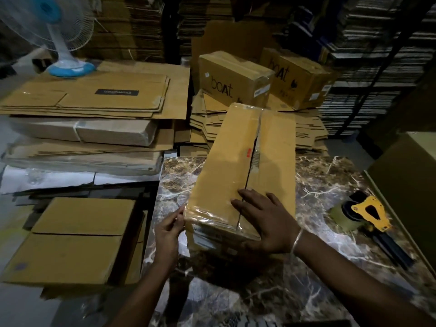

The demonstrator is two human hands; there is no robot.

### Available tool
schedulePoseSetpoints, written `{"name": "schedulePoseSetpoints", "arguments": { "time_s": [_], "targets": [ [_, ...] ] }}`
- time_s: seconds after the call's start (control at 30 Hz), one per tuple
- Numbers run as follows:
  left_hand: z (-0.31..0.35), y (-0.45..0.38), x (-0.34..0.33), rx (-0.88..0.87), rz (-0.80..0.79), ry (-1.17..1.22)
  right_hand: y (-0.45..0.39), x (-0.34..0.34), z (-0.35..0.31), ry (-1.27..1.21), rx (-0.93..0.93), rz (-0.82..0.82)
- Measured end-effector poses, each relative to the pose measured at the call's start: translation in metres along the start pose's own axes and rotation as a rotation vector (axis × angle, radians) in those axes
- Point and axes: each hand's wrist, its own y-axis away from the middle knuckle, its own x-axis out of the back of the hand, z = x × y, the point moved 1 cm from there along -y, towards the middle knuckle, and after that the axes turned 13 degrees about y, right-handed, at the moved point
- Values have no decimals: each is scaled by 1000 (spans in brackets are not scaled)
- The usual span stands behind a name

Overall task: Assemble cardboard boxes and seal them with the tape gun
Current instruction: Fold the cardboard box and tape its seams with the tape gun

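- Right hand (266,223) lies flat on the near end of the cardboard box (245,166), fingers spread straight across the centre seam, palm on the near right corner. No real grip there, it just presses down. There's a thin bangle on that wrist.
- Left hand (169,228) is at the near left corner of the same box, fingers bent with the tips together at the edge, where clear tape (207,214) wraps over. Looks like a pinch grip on the tape edge or the corner, but it's too dark and blurry to say which.
- The box stands lengthwise on the marbled worktop (318,185), running away from the camera. The top flaps meet along a seam that gapes a bit midway; glossy tape shows over the near end and at the far end. A small red mark sits left of the seam. Labels on the near face are unreadable.
- The tape gun (363,214), yellow body with a dark handle, lies on the worktop well right of the box, untouched. Its handle end fades into shadow.
- Behind: two sealed boxes printed "boAt" (233,79) on a heap of flattened cartons (311,131).
- Left: stacks of flat cardboard (89,97), a white and blue table fan (59,38) cut off by the frame, more flat boxes lower down (75,239).
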Motion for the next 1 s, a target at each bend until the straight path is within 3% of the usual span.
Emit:
{"name": "schedulePoseSetpoints", "arguments": {
  "time_s": [0.1, 0.23, 0.33, 0.47, 0.57, 0.67, 0.77, 0.9, 1.0],
  "targets": [
    [-8, 17, -10, -86, -26, -89, 12, 3, 22, -21, 60, 14],
    [-10, 29, -19, -86, -172, -100, 27, 11, 46, -293, 23, 48],
    [-4, 23, -27, 23, -222, -130, 31, 7, 48, -443, -75, 142],
    [17, -6, -60, 170, -197, -81, 32, -9, 52, -509, -339, 324],
    [38, -30, -87, 212, -264, -147, 26, -4, 61, -358, -628, 398],
    [49, -50, -109, 209, -264, -271, 20, 3, 69, -329, -896, 304],
    [50, -60, -124, 219, -168, -384, 17, 4, 76, -545, -1052, 237],
    [45, -51, -131, 177, -126, -459, 16, 7, 82, -878, -1043, 238],
    [47, -39, -138, 150, -103, -451, 21, 9, 87, -879, -1060, 233]
  ]
}}
